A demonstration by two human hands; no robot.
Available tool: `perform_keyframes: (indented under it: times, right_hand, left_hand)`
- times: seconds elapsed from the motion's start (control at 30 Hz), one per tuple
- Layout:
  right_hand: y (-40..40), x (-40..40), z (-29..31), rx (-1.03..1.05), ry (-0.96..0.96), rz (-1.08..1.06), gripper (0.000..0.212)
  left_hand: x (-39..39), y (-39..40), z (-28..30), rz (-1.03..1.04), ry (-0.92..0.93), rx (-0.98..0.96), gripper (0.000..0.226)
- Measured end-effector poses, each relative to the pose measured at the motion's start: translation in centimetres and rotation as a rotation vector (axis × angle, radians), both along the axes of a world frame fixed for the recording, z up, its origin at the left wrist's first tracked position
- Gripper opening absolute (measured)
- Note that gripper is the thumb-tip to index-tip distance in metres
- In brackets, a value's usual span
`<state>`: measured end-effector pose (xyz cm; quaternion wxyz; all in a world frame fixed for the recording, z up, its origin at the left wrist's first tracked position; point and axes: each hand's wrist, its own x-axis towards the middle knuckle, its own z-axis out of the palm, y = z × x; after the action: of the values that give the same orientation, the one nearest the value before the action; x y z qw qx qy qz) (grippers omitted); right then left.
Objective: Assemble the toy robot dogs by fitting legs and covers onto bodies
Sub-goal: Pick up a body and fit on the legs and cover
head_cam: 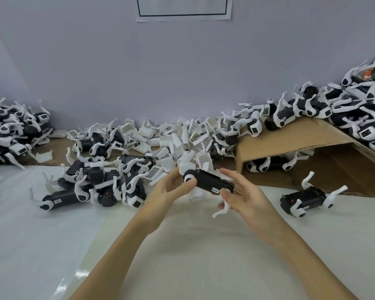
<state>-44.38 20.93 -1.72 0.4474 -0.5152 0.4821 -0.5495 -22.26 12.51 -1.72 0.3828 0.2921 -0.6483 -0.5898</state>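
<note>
A black toy dog body with a small white label is held in the air above the table's middle, tilted down to the right. A white cover sits on its upper left end. My left hand pinches that end at a white round leg joint. My right hand holds the lower right end, fingers curled around it, and a white leg sticks out below the palm.
White covers lie heaped at the back centre, with partly built dogs in front left. Finished dogs are piled far left and on the brown cardboard at the right. One dog lies alone at the right.
</note>
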Motion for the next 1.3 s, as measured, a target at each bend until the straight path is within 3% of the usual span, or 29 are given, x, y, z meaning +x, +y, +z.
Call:
perform_keyframes:
  times: [0.2,0.33,0.4,0.53,0.63,0.73,0.87,1.07,1.1,1.2,1.3]
  right_hand:
    - [0.7,0.4,0.3,-0.113,0.227,-0.021,0.062]
    - [0.7,1.0,-0.2,-0.238,0.422,-0.078,0.062]
    - [0.5,1.3,-0.8,-0.311,0.534,-0.113,0.063]
    - [0.1,1.6,-1.6,-0.41,0.651,-0.127,0.06]
    - [0.0,1.2,-1.9,-0.423,0.699,-0.129,0.073]
    - [0.1,0.8,-1.9,-0.464,0.715,-0.102,0.056]
    - [0.0,1.2,-2.0,-0.433,0.702,-0.11,0.045]
    - [0.4,1.5,-2.0,-0.401,0.699,-0.129,0.035]
    - [0.4,1.5,-2.0,-0.403,0.696,-0.148,0.034]
    - [0.4,1.7,-1.6,-0.429,0.71,-0.198,0.037]
    - [0.7,2.1,-1.2,-0.523,0.871,-0.231,0.039]
  left_hand:
    - [0.3,0.2,0.5,-0.01,0.039,-0.051,0.049]
    - [-0.1,0.6,1.0,0.155,0.073,-0.141,0.04]
    - [-0.6,1.0,1.0,0.283,0.008,-0.345,0.04]
    - [-2.5,2.5,0.3,0.444,-0.175,-1.01,0.048]
    - [-3.5,3.5,0.0,0.445,-0.244,-1.238,0.053]
    - [-3.1,3.7,0.3,0.385,-0.263,-1.189,0.06]
    - [-2.6,3.8,0.9,0.437,-0.246,-1.06,0.04]
    - [-2.0,3.2,1.7,0.366,-0.022,-0.368,0.041]
    - [-1.8,3.3,1.8,0.345,-0.012,-0.321,0.044]
    - [-2.1,3.5,1.5,0.396,-0.103,-0.417,0.055]
    - [-3.2,3.7,1.2,0.491,0.168,-0.221,0.067]
